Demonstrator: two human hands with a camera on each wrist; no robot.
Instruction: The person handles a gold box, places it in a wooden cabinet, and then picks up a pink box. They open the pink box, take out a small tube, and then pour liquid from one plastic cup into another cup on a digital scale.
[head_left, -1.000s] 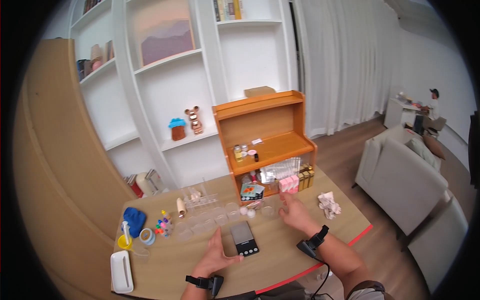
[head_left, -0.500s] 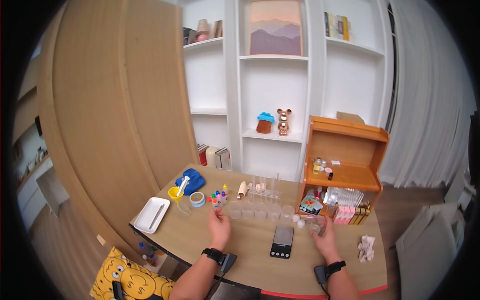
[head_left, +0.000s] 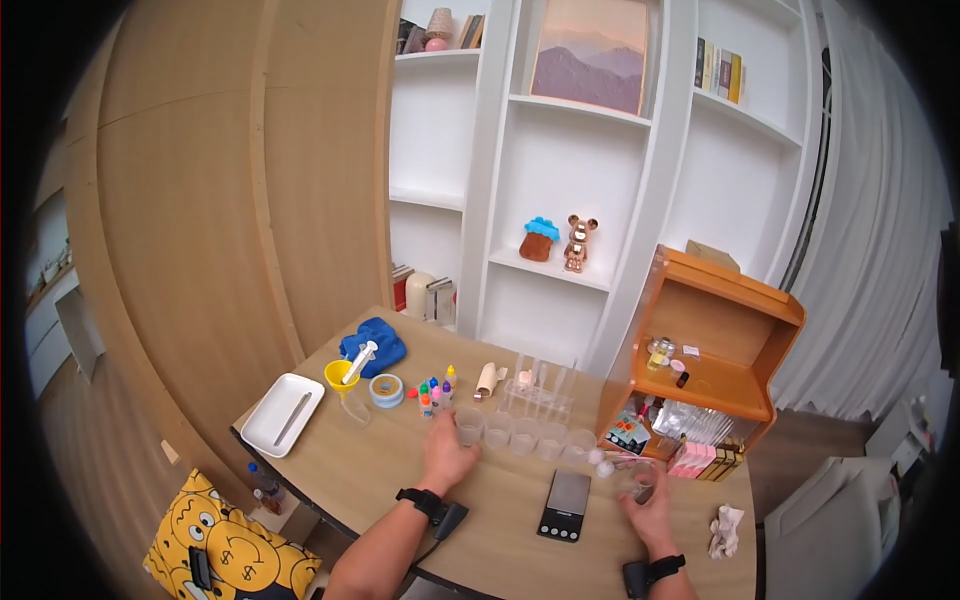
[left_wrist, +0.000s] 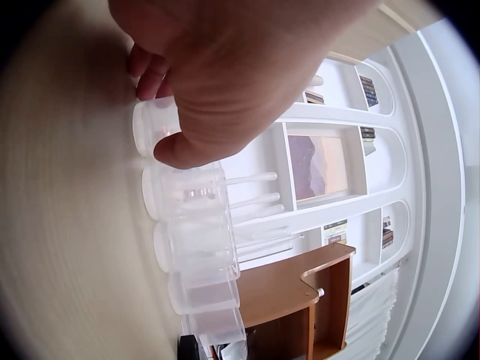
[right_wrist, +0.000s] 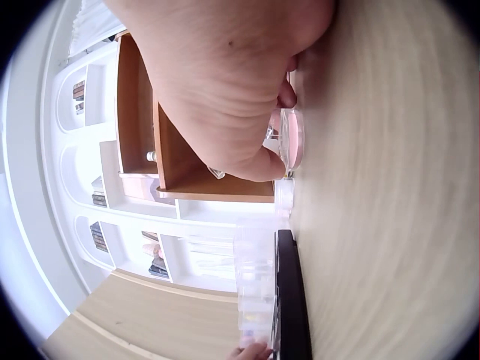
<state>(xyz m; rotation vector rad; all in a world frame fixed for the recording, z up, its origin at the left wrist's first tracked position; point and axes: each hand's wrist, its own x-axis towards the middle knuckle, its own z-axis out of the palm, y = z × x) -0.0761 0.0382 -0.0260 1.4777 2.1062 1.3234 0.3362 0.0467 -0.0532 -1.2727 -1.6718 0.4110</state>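
Observation:
My left hand (head_left: 448,460) is at the leftmost translucent plastic cup (head_left: 468,428) of a row, with thumb and fingers around its sides in the left wrist view. More such cups (head_left: 523,438) stand in line to its right. My right hand (head_left: 650,512) grips a small clear round container (head_left: 638,486) low on the table, its pinkish base (right_wrist: 295,141) showing in the right wrist view. Between the hands lies a black digital scale (head_left: 565,505) with a grey plate. White balls (head_left: 603,466) sit near the right hand.
Behind the cups stands a clear rack (head_left: 540,400) with tubes. Small colored bottles (head_left: 437,395), a tape roll (head_left: 386,391), a yellow funnel (head_left: 341,374) and a white tray (head_left: 268,440) are on the left. An orange-brown wooden shelf (head_left: 700,300) and crumpled tissue (head_left: 725,530) are on the right.
The head view has swung left. My left hand has moved from beside the scale, past the bottles, to the leftmost cup. My right hand has taken hold of the clear container.

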